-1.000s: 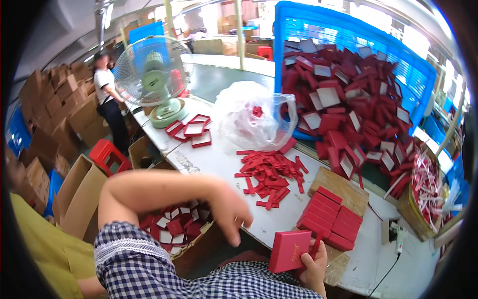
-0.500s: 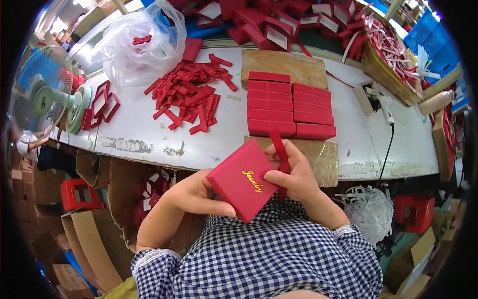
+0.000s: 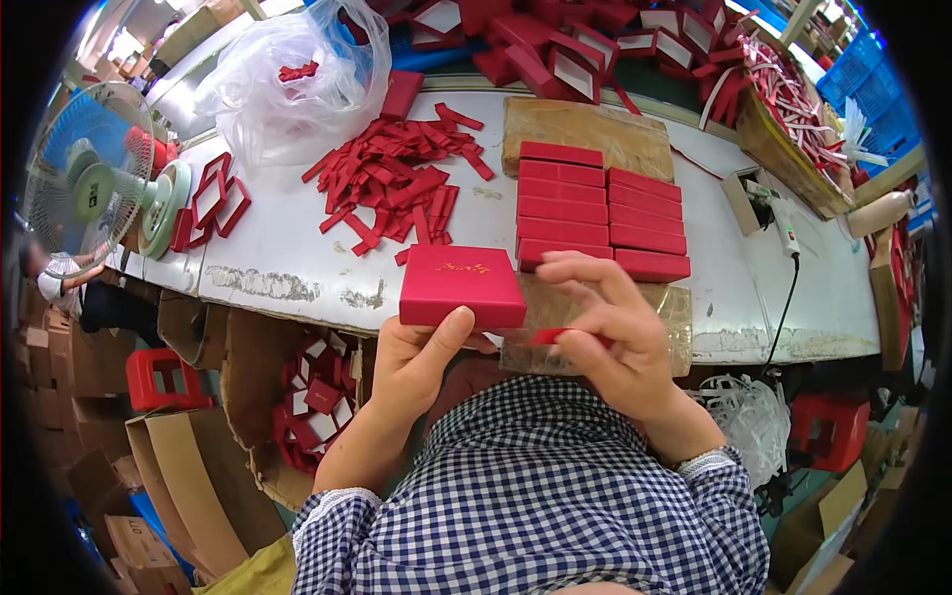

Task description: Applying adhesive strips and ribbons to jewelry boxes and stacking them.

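Observation:
A square red gift box (image 3: 462,290) with gold lettering on its lid is gripped in my left hand (image 3: 415,359), thumb along its near side and fingers beneath. Just right of the box is my right hand (image 3: 630,347), its fingers bent and partly blurred. A short piece of red ribbon (image 3: 548,337) shows at its thumb and fingertips, mostly hidden by them. Beyond the box lies a loose heap of red ribbon strips (image 3: 397,174). Closed red boxes (image 3: 563,210) stand stacked in two columns, beyond my right hand.
A clear plastic bag (image 3: 288,89) and a fan (image 3: 94,188) stand to the left. Open red boxes (image 3: 575,74) pile up at the back. A wooden tray of ribbons (image 3: 788,149) and a power strip (image 3: 785,223) with a black cable are at right. Red stools (image 3: 164,379) flank the table.
The box has tipped from tilted, lid facing me, to nearly level. My right hand has come off it to the right with the ribbon; my left hand still holds the box.

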The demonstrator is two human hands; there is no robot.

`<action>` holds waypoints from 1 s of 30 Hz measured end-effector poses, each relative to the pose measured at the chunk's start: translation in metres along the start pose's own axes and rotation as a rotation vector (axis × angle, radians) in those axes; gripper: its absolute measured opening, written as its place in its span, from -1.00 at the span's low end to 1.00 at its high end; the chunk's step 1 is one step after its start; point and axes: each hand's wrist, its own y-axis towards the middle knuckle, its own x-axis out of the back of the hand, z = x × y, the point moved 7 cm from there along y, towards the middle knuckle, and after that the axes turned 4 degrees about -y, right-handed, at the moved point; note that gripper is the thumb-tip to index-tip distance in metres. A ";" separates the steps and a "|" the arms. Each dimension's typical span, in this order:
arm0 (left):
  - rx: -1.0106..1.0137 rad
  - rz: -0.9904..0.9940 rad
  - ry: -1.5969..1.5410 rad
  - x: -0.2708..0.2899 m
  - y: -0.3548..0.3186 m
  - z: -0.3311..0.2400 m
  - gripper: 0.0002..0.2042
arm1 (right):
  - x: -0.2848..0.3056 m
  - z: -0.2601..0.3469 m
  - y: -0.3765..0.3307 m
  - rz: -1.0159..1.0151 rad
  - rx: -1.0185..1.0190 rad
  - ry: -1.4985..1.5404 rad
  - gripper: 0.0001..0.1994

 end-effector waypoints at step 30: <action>0.002 0.023 0.051 -0.017 -0.002 -0.002 -0.67 | -0.021 -0.001 0.019 -0.024 -0.085 -0.162 -0.84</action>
